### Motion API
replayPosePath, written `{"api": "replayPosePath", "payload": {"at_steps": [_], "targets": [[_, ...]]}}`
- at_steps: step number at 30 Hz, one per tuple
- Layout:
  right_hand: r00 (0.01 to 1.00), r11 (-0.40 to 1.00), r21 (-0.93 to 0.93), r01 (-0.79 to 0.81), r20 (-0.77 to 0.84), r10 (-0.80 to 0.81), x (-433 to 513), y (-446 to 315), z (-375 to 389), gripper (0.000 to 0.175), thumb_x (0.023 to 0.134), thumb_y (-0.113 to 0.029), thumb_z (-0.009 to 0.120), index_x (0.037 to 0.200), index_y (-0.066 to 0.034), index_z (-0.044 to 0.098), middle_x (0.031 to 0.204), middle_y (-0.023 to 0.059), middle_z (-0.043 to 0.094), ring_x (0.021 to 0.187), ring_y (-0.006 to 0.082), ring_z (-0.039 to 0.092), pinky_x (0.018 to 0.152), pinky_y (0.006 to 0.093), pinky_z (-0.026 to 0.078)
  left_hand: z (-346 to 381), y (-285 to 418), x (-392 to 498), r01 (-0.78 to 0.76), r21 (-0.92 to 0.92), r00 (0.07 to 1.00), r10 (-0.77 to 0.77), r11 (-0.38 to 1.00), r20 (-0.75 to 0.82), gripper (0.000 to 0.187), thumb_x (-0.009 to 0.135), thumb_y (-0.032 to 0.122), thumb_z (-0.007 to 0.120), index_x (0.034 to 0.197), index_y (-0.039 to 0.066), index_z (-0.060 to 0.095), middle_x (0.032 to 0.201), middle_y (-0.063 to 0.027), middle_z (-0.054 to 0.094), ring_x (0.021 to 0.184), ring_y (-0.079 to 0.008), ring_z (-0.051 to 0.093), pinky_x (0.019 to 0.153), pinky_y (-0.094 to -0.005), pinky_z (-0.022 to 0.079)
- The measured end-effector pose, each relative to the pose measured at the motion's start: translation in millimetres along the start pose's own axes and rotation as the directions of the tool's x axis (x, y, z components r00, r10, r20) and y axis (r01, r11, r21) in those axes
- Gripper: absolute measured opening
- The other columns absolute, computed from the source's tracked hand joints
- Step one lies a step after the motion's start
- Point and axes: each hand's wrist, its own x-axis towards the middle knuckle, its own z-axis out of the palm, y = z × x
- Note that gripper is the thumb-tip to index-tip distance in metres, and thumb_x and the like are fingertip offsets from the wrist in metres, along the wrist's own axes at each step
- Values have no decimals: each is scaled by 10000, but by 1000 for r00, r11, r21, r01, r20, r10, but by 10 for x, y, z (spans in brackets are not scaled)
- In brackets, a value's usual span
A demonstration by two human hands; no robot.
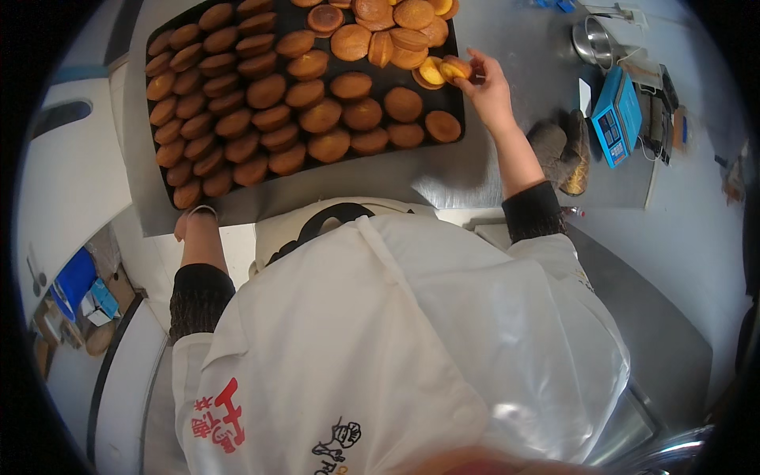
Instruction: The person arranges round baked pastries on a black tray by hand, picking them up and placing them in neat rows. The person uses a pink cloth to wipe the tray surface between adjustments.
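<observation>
My right hand point(488, 89) pinches a small round cake point(456, 69), its yellow side partly visible, at the right edge of a dark baking tray point(444, 101). Another cake with its yellow face showing point(431, 71) lies just left of it. Slanted rows of browned cakes point(267, 91) fill the tray's left and front parts. Toward the far right, more cakes point(350, 43) lie in a loose heap. My left hand point(180, 227), with a bracelet at the wrist, is by the tray's near left corner; its fingers are mostly hidden.
The tray rests on a stainless steel table point(356, 178). To the right lie dark oven mitts point(558, 148), a blue digital scale point(616, 119) and a metal bowl point(594, 43). A white cabinet point(77, 160) stands at the left, with boxes point(100, 301) below it.
</observation>
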Motion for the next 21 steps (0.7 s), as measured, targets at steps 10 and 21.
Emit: {"api": "replayPosePath", "payload": {"at_steps": [10,21], "targets": [[914,890,-221,399,172,-367,-521,41,-85,394,789,27,784,1146,-88,666,1244,108,621,1111,299,637,915,365,550,-111,-86,-432,3,45,1000,-4,999,19,505,998,211,600,1499,227,542,1574,13,488,1429,-183,480,1147,-392,430],[997,985,-173,-1,-73,-12,-131,79,17,351,873,-172,808,1192,-77,696,1158,111,695,996,265,676,861,371,563,-46,-53,-195,-12,-85,1000,9,996,-30,472,1032,261,533,1500,203,537,1555,5,509,1419,-190,490,1157,-396,418]]}}
